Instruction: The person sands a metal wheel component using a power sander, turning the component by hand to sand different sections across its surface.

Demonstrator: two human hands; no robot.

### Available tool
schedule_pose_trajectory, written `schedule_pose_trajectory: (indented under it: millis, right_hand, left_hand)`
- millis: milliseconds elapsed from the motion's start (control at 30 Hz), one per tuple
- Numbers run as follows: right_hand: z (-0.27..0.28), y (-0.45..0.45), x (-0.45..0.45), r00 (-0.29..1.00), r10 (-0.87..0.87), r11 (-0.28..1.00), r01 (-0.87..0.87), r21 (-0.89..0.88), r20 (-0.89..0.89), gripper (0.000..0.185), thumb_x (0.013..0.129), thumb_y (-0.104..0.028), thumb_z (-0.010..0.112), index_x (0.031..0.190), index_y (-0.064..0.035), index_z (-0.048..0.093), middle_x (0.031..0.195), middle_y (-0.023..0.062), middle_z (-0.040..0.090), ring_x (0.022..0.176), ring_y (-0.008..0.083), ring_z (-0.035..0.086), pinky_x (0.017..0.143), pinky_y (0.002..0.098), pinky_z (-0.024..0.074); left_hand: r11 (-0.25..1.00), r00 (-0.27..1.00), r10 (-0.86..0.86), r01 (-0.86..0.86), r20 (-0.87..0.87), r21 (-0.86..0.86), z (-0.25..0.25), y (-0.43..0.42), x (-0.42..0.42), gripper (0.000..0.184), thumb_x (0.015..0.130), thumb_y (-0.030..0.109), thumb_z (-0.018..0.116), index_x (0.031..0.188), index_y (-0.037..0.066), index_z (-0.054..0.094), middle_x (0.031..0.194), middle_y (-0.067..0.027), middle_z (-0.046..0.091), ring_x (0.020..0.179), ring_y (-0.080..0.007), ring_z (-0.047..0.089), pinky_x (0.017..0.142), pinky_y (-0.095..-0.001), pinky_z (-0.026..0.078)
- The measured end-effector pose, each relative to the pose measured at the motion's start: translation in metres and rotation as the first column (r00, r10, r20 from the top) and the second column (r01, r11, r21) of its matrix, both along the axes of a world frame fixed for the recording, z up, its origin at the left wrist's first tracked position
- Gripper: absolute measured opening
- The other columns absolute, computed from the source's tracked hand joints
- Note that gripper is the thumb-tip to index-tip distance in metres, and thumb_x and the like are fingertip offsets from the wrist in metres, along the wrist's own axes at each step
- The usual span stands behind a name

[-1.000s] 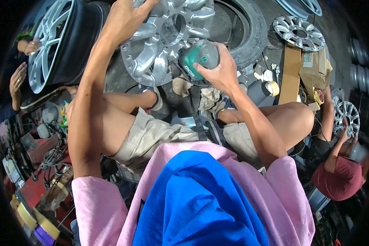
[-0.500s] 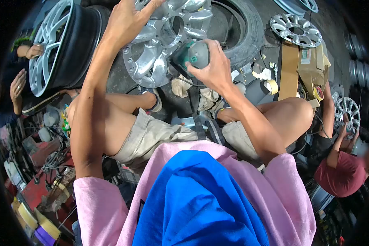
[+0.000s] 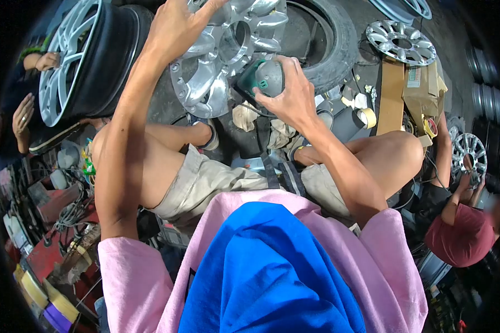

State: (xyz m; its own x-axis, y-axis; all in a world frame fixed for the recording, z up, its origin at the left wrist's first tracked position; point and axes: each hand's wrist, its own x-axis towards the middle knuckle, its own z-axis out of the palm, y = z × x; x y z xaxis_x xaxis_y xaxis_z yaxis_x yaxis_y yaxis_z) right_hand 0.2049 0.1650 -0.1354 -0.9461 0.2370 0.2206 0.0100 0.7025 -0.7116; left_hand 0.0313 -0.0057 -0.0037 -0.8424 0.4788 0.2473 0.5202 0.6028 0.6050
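Reaching to the upper left of the wheel (image 3: 264, 36), the left hand (image 3: 178, 26) is spreading its thumb; its fingers are lying out of view, their grip impossible to tell. The wheel is sitting between the hands. The right hand (image 3: 294, 94) is clamping its fingers around the sander (image 3: 271, 76), a tire (image 3: 339, 53) lying beyond.

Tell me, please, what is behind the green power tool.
The silver wheel and the tyre show beyond the power tool in the right hand; whatever the tool covers cannot be seen.
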Motion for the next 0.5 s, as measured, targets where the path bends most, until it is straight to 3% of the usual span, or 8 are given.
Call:
schedule_pose_trajectory:
  millis: [133, 333, 500]
  right_hand:
    - [0.008, -0.003, -0.011, 1.0, -0.008, 1.0, 0.008, -0.02, 0.003, 0.069, 0.071, -0.03, 0.085, 0.127, -0.0031, 0.055, 0.119, 0.017, 0.061, 0.105, 0.0404, 0.065, 0.085, 0.0485, 0.0552]
    - [0.009, -0.005, -0.004, 0.999, 0.019, 1.0, -0.019, 0.023, 0.027, 0.068, 0.071, -0.029, 0.085, 0.126, -0.0036, 0.055, 0.118, 0.0168, 0.06, 0.099, 0.0418, 0.067, 0.081, 0.0495, 0.0558]
    - [0.015, -0.009, -0.009, 0.999, 0.008, 1.0, -0.01, 0.03, 0.049, 0.068, 0.071, -0.028, 0.085, 0.127, -0.0034, 0.054, 0.118, 0.016, 0.06, 0.098, 0.0412, 0.067, 0.079, 0.0488, 0.0568]
  left_hand:
    - [0.999, 1.0, -0.009, 0.008, 0.026, 0.044, 0.003, 0.005, 0.005, 0.043, 0.095, 0.036, 0.072, 0.104, -0.005, 0.063, 0.095, -0.028, 0.07, 0.091, -0.041, 0.07, 0.077, -0.044, 0.052]
    - [0.998, 0.999, 0.05, -0.049, 0.023, -0.048, 0.006, 0.004, 0.004, 0.04, 0.096, 0.033, 0.072, 0.101, -0.005, 0.062, 0.094, -0.0286, 0.069, 0.09, -0.0416, 0.07, 0.077, -0.0439, 0.052]
    - [0.999, 1.0, 0.002, -0.003, 0.011, 0.045, -0.003, 0.003, 0.001, 0.042, 0.095, 0.034, 0.073, 0.101, -0.006, 0.062, 0.093, -0.0294, 0.069, 0.09, -0.0416, 0.07, 0.077, -0.0442, 0.052]
